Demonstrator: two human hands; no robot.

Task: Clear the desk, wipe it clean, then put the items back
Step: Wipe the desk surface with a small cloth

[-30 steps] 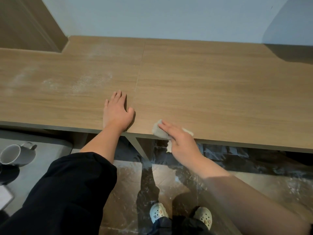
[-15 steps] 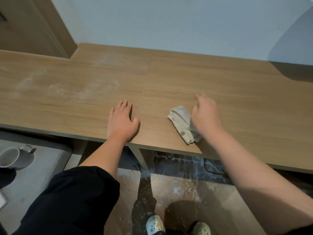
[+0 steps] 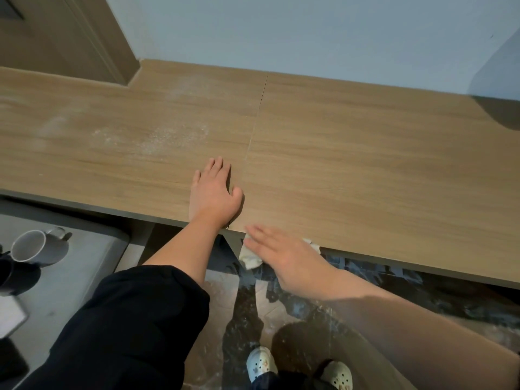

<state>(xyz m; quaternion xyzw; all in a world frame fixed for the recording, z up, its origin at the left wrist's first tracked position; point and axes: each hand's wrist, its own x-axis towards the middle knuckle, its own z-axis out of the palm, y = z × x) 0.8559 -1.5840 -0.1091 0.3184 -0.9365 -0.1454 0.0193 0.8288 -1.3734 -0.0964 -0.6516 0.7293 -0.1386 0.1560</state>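
The desk (image 3: pixel 365 164) is made of two flat panels of light wood-grain laminate. They are joined at a thin straight seam (image 3: pixel 254 128) and finished with a dark band along the front edge. A pale, powdery patch of dust (image 3: pixel 168 136) is spread over the left panel, and fainter smears are seen farther left.

The left hand (image 3: pixel 213 192) is laid palm down on the desk just left of the seam, near the front edge. Its fingers (image 3: pixel 218 167) are straight, close together and released, with nothing held, and the thumb is spread toward the seam. The upper forearm is covered by a loose black sleeve (image 3: pixel 135 319).

The right hand (image 3: pixel 281 254) is blurred and is held flat at the front edge of the desk, over a crumpled off-white cloth (image 3: pixel 249 258). Its fingers are extended and point left; they are not curled round the cloth. The cloth is found at the desk's front edge just right of the seam. One soft fold hangs below the edge, and a small corner shows beyond the far side of the hand. The right forearm is bare.

At the lower left, a white mug (image 3: pixel 33 246) with a rounded handle is seen on a smooth grey surface (image 3: pixel 84 277). Below the desk, a glossy marbled floor (image 3: pixel 281 319) and a pair of pale perforated clogs (image 3: pixel 260 364) are visible.
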